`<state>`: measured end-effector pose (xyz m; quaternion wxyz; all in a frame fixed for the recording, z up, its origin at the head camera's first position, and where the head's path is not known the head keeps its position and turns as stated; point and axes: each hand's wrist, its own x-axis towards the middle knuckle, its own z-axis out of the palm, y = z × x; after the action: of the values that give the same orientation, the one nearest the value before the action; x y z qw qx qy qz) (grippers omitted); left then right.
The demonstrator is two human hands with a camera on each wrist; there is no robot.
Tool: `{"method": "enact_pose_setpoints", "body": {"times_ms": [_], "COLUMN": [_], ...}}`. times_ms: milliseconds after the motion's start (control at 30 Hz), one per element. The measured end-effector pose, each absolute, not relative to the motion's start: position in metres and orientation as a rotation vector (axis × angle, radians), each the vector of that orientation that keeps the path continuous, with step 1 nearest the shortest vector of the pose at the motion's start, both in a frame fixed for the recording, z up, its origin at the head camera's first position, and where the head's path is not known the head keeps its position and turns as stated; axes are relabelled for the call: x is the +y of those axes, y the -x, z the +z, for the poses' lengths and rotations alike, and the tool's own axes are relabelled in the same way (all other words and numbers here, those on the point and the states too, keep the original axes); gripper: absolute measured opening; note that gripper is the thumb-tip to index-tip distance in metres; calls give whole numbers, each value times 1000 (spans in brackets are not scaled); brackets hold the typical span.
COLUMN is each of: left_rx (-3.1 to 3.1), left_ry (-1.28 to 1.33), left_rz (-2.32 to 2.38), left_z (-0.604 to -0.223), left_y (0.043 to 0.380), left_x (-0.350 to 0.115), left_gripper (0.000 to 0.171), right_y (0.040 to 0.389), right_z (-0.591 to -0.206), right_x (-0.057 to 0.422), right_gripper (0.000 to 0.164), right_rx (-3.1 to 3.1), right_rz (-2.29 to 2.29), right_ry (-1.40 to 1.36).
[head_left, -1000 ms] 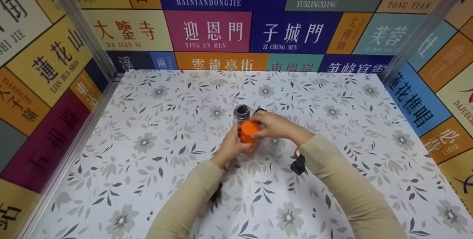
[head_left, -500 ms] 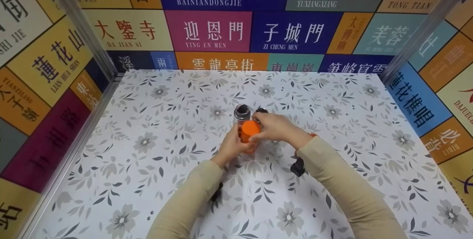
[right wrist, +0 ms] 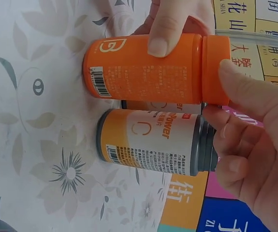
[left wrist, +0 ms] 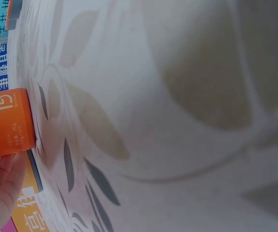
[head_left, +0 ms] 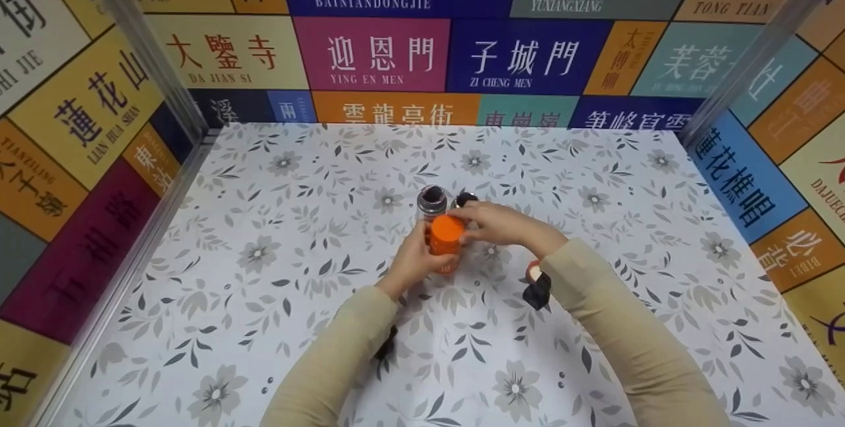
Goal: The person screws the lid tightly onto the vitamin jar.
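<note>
Left grip (head_left: 414, 259) is wrapped round the orange bottle (right wrist: 129, 67), thumb across the label side. Right grip (head_left: 505, 222) is narrow: I have thumb and fingers pinching the orange cap (head_left: 447, 228). The orange bottle is upright near the middle of the desk (head_left: 198, 334), somewhat toward the far edge; I can't tell whether its base bears fully on the surface.

Two grey bottles stand upright just behind it, on the far-edge side: the left one (head_left: 432, 207) and the right one (right wrist: 151, 140). Both have bare necks.

Progress, my judgement: this looks like capping work, direction undetermined. If uncapping, two are done and the orange one is left; if capping, the orange one is in hand and both grey necks are left. The orange cap sits on its bottle; tight or loose, I can't tell. A black piece (head_left: 538, 293) beside the right sleeve (head_left: 614, 315) is unidentified.
</note>
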<state>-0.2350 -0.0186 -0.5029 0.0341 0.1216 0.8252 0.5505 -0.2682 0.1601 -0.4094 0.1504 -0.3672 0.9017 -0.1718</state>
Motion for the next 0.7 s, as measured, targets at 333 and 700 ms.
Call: {"method": "enact_pose_setpoints", "body": {"times_ms": [333,700], "left_rx": [2561,2573], "left_ry": [-368,-377], "left_rz": [1683,1676], "left_z": [-504,-505], "left_y": [235,236], "left_x": [-19,-18], "left_gripper": [51,52], "right_y": [263,261], "right_z": [-416,-414], "right_x": [152,151], "right_gripper": [48,61], "right_rx": [2725,2750], "right_rz": [-506,-471], "right_ry": [805,828]}}
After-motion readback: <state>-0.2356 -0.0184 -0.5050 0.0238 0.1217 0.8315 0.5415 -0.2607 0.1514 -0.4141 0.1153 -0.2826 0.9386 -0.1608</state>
